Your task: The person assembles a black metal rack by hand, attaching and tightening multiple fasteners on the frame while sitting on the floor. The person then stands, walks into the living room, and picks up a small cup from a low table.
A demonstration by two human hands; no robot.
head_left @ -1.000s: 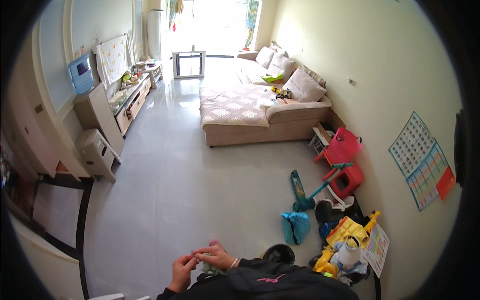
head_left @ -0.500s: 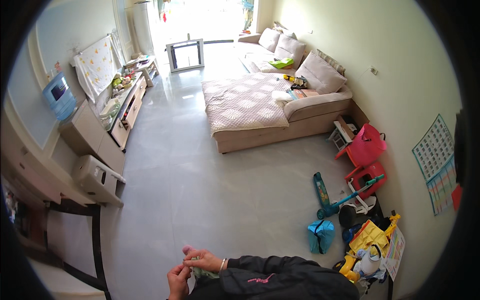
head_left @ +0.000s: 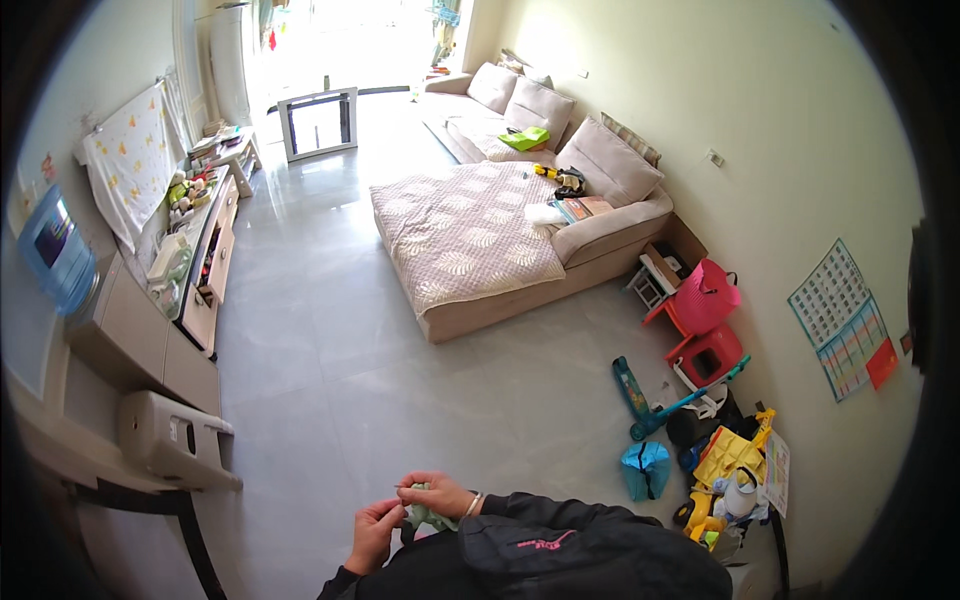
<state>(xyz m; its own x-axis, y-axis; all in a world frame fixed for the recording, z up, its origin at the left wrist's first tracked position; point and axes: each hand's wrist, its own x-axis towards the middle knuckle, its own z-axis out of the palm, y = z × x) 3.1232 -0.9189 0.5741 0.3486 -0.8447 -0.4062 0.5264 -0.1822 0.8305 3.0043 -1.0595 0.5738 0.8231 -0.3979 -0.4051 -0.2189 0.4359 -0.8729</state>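
Low in the picture, my two hands are drawn together in front of my dark jacket. The fingers of my left hand (head_left: 374,536) are pinched at the edge of a small, soft, pale green piece (head_left: 430,518), perhaps yarn work. My right hand (head_left: 440,495), with a pale bracelet at the wrist, is closed just above that piece. A thin sliver shows at its fingertips, too small to name. Part of the green piece is hidden behind the right hand, and a darker bit hangs under it.
A sofa (head_left: 600,235) with a quilted cover stands ahead. On the right lie a teal scooter (head_left: 635,395), a blue bag (head_left: 645,470), red chairs (head_left: 708,358) and yellow toys (head_left: 730,455). Along the left are a beige stool (head_left: 165,440) and a cabinet (head_left: 150,330) bearing a water bottle (head_left: 60,250).
The view has turned, so the room sits further left in the picture. Both hands appear slightly further right and stay close together. A pinkish bit beyond the right hand no longer shows.
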